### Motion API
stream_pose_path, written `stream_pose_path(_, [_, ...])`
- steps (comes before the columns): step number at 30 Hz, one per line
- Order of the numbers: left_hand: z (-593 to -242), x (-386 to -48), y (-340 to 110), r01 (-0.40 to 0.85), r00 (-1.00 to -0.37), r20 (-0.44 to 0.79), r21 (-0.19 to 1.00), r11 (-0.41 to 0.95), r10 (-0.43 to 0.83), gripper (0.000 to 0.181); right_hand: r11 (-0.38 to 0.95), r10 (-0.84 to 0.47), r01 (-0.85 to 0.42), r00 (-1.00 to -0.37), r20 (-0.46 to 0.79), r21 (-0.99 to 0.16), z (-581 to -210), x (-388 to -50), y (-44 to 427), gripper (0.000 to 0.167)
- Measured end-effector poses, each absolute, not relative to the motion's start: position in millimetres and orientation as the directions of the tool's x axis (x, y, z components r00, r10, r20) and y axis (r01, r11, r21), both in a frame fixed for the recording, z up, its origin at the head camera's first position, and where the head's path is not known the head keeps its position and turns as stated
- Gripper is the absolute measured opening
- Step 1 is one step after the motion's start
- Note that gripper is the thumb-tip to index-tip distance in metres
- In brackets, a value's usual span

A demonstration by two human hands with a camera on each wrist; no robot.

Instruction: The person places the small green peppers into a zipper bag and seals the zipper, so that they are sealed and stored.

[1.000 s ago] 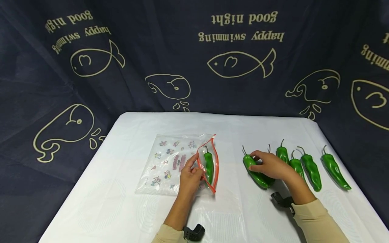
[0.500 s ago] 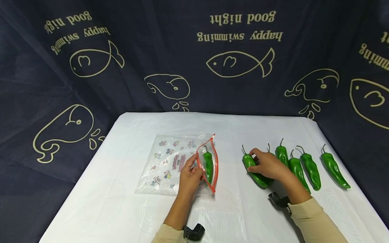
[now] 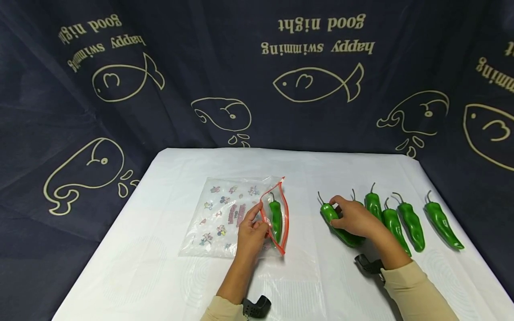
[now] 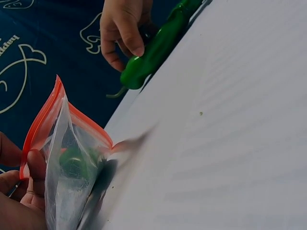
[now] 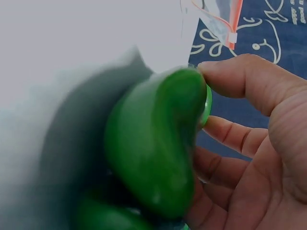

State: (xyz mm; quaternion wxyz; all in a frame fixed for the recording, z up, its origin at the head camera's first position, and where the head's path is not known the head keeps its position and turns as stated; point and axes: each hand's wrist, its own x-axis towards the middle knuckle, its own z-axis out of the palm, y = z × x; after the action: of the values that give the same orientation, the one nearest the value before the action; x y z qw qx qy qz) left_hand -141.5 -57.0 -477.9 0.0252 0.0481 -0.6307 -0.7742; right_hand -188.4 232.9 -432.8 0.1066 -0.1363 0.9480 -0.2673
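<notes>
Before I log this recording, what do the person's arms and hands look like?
The left sleeve and right sleeve are plain beige, without visible markings. Beside them sit a black left device and black right device. The fingers wear no gloves.

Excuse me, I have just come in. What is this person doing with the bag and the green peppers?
A person holds a clear printed bag at its open mouth with the left hand; one green pepper is inside. The right hand grips another pepper, which is outside the bag. More green peppers lie on the white table, mostly to the right of that hand, one partly hidden behind it.
</notes>
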Motion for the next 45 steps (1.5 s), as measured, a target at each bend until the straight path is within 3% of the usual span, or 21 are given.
stream_pose_path(23, [-474,-143,-58,-0.022,-0.994,-0.041,0.982,-0.188,-0.100,0.067,0.726,-0.351,-0.241,-0.935,-0.046,-0.644,-426,-198,219,0.050])
stream_pose_path(45, [-473,-140,-58,-0.027,-0.995,-0.044,0.985,-0.173,-0.093,0.066,0.531,-0.321,-0.162,-0.947,-0.021,-0.832,-442,-204,179,0.054])
